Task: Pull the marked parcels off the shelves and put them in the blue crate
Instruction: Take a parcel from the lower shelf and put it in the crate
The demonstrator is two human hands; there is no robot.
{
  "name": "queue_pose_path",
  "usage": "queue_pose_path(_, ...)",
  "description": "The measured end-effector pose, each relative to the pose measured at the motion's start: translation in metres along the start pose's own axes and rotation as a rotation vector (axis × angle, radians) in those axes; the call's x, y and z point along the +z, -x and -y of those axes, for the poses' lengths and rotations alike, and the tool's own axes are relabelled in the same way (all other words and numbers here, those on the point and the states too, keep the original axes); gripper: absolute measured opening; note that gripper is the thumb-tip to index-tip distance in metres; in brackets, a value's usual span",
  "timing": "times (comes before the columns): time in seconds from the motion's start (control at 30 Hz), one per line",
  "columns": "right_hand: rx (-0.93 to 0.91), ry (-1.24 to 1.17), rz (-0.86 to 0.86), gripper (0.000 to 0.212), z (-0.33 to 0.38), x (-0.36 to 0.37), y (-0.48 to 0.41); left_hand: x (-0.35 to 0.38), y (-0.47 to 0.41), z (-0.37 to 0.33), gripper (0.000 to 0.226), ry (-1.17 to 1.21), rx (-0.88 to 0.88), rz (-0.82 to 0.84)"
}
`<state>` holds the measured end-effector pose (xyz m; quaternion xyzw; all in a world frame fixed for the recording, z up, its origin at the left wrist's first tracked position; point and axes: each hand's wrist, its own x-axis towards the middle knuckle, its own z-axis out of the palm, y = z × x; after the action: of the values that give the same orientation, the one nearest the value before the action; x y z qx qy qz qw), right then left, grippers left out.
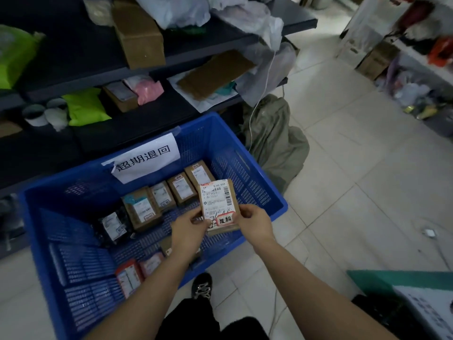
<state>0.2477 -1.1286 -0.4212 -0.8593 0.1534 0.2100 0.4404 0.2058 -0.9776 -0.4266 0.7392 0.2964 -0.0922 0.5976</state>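
Tiled floor [367, 168], blue crate [255, 177]; above it left hand [188, 229] and right hand [255, 222], fingers [246, 213] curled around a labelled parcel [217, 202].

I see a pale tiled floor [355, 168] carrying the blue crate [208, 136], with a grey-green sack [274, 143] just beside its far right corner. Behind the crate stand dark shelves [73, 52]. The upper shelf holds a brown box [139, 38], a green bag [14, 52] and white plastic bags [181, 8]. The lower shelf holds a second green bag [84, 106], a small box [120, 95], a pink bag [148, 90] and flat cardboard [215, 73].
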Motion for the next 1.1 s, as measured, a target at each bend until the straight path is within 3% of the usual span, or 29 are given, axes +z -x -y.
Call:
queue_pose_path(0.6,-0.091,0.377,0.354,0.015,-0.061,0.028,-0.182,0.097,-0.124,0.061,0.034,-0.131,-0.292,-0.185)
queue_pose_path(1.0,0.026,0.545,0.488,0.016,-0.182,0.154,-0.293,0.133,-0.231,0.226,0.013,-0.236,-0.526,-0.112)
queue_pose_path(1.1,0.055,0.573,0.533,0.018,-0.217,0.187,-0.315,0.140,-0.255,0.272,0.020,-0.279,-0.575,-0.071)
